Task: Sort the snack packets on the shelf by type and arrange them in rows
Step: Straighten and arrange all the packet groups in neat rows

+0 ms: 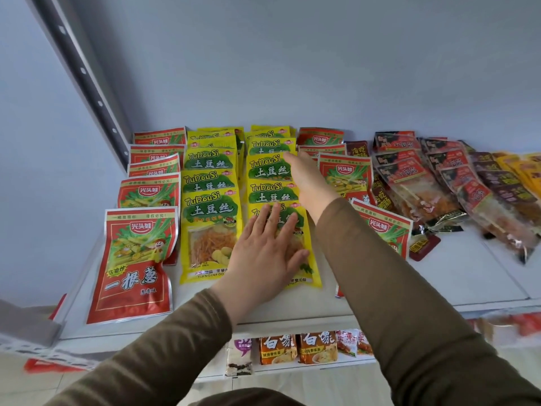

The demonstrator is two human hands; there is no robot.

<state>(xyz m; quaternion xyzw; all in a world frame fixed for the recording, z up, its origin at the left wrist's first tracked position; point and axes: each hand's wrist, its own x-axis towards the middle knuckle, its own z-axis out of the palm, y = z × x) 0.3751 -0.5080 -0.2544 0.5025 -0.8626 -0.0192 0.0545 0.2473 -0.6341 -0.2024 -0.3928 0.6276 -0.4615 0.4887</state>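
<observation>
On the white shelf point(439, 276) lie rows of snack packets. Red packets point(134, 265) form the leftmost row. Two rows of yellow TuDouSi packets point(209, 206) run beside them. My left hand point(265, 253) lies flat, fingers straight, on the front yellow packet point(310, 273) of the second yellow row. My right hand point(307, 180) reaches further back with straight fingers along the right edge of that row, touching a yellow packet point(269, 168). A second row of red packets point(342, 174) lies right of my right arm, partly hidden by it.
Dark red clear-window packets point(409, 183) and brown and orange packets point(509, 183) lie in slanted rows at the right. A perforated metal upright point(85, 74) stands at the back left. A lower shelf holds orange packets point(295, 348).
</observation>
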